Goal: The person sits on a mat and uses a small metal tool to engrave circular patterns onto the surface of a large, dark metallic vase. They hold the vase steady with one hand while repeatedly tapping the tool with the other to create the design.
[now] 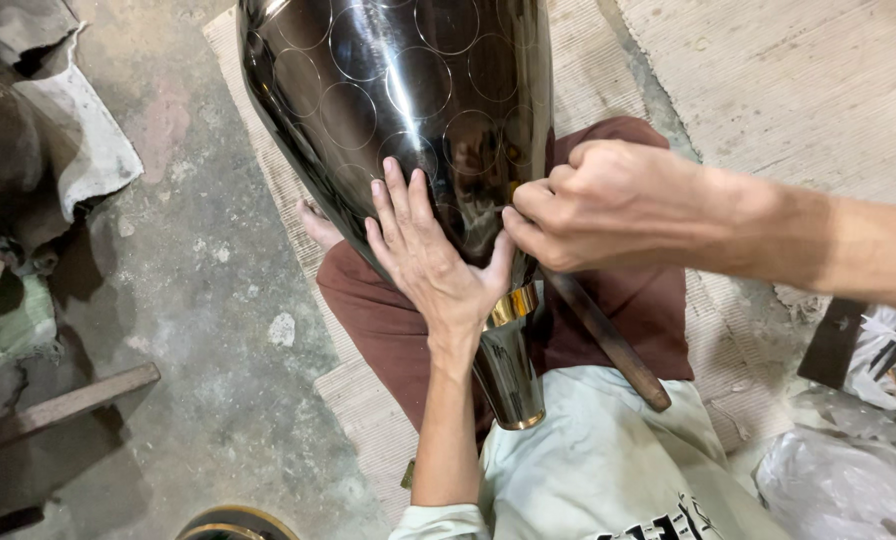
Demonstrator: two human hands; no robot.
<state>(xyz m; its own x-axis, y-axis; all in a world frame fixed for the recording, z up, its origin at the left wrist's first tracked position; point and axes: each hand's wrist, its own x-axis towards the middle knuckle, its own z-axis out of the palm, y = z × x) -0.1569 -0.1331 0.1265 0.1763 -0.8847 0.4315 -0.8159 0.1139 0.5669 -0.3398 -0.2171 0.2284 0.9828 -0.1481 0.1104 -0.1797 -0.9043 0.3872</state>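
One dark, polished metal vase (408, 110), scribed with circles, lies across the seated person's lap, narrow neck toward the body. One left hand (433, 255) lies flat on it, fingers spread; one right hand (598, 205) pinches a thin tool against the surface, apparently marking or engraving. One wooden rod (608, 340) rests alongside. Steadiness seems essential next.

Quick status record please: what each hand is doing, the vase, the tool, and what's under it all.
left hand: flat, palm on the vase
right hand: fist, pinching a small tool against the vase; tool tip hidden
vase: dark, shiny metal, scribed circles, gold band at the narrow end, lying across the lap
stick: dark wooden, slanting under the right hand
mat: woven, under the seated person
floor: bare concrete
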